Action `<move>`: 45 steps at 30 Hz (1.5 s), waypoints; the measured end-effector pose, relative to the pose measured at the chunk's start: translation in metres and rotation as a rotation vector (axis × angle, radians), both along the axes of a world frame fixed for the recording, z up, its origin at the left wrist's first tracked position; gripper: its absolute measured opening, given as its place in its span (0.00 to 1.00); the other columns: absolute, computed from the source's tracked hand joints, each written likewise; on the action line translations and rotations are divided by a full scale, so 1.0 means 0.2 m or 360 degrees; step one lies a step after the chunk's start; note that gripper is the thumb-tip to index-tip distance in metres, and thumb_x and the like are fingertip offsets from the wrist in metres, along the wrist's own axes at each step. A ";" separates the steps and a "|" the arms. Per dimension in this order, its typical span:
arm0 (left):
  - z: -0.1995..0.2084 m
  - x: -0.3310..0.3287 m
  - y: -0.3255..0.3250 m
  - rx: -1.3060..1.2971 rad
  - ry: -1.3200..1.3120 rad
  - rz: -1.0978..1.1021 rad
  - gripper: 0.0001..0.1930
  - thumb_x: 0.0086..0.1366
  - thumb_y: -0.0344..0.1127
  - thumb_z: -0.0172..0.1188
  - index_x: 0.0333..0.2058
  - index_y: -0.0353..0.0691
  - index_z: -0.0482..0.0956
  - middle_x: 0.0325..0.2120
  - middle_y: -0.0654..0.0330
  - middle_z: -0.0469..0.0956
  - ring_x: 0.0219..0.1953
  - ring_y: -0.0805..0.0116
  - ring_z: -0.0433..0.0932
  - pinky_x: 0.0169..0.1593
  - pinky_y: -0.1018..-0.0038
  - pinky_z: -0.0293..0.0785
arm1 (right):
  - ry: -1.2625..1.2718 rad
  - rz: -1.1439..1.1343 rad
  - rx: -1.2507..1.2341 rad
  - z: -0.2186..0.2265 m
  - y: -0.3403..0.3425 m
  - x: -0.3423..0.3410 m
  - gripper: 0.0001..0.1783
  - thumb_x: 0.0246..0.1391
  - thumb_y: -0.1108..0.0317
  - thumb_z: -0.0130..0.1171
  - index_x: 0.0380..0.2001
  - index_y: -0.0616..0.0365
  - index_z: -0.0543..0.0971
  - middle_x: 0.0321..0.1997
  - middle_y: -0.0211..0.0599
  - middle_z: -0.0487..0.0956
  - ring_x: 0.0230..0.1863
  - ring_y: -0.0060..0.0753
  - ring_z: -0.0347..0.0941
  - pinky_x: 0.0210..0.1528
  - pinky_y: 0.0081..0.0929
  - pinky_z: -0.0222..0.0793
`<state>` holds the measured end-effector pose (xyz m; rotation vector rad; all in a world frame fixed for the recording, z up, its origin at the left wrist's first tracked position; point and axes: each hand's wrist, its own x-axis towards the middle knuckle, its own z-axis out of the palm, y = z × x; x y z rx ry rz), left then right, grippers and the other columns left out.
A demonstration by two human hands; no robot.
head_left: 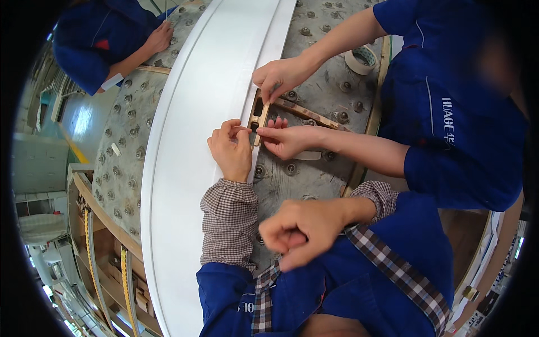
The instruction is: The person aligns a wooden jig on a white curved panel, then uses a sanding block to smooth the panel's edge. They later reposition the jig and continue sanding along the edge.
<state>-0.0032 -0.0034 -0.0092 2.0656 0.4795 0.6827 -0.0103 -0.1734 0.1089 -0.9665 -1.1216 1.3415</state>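
Up against the right edge of the long white panel [193,129] sat the slotted wood [265,114], and three hands were on it or right beside it! The left hand [233,151] leaned across the panel, thumb and forefinger drawn together at the wood's near end; whether they pinched it or merely touched, one could not tell. The right hand [303,227], blurred, hung well apart, thumb away from half-curled fingers, nothing visible in it.

From the right, a co-worker's upper hand [283,78] pressed fingers to the far end, while the lower hand [289,140] reached in at the near end. And what a surface: a scuffed grey table [278,194], studded with metal rollers, carrying a wooden strip [314,115] and a tape roll [357,66] near its right rim.

Over at upper left, another worker [106,33] in blue bent at the table. Beyond, the floor [81,121] gleamed beside grey cabinets [36,160], and yellow-marked rails [90,247] ran below a wooden edge [106,216].
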 end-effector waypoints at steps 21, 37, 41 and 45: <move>0.07 0.00 0.03 0.0831 0.0256 -0.0440 0.10 0.45 0.40 0.64 0.17 0.40 0.78 0.13 0.65 0.69 0.24 0.65 0.65 0.32 0.70 0.58 | -0.1168 -0.1248 -0.0125 -0.66 -0.17 0.10 0.10 0.40 0.70 0.62 0.16 0.55 0.70 0.09 0.29 0.67 0.10 0.26 0.64 0.14 0.23 0.58; 0.08 0.00 0.02 0.0948 0.0321 -0.0512 0.10 0.42 0.38 0.61 0.11 0.39 0.74 0.09 0.64 0.69 0.23 0.66 0.64 0.31 0.70 0.56 | -0.1098 -0.1321 -0.0099 -0.69 -0.16 0.12 0.11 0.38 0.70 0.64 0.15 0.54 0.69 0.08 0.26 0.66 0.09 0.25 0.63 0.13 0.23 0.56; 0.07 -0.01 0.02 0.0943 0.0316 -0.0506 0.11 0.42 0.38 0.61 0.11 0.39 0.74 0.09 0.64 0.69 0.23 0.67 0.64 0.32 0.70 0.56 | -0.1105 -0.1324 -0.0095 -0.68 -0.16 0.12 0.12 0.38 0.70 0.64 0.15 0.53 0.69 0.08 0.26 0.65 0.10 0.26 0.63 0.13 0.23 0.56; 0.08 0.00 0.02 0.0924 0.0329 -0.0507 0.11 0.41 0.38 0.61 0.10 0.39 0.74 0.09 0.65 0.69 0.22 0.67 0.64 0.31 0.70 0.56 | -0.1149 -0.1296 -0.0145 -0.62 -0.15 0.13 0.12 0.38 0.70 0.64 0.15 0.53 0.69 0.08 0.26 0.65 0.10 0.26 0.63 0.13 0.23 0.56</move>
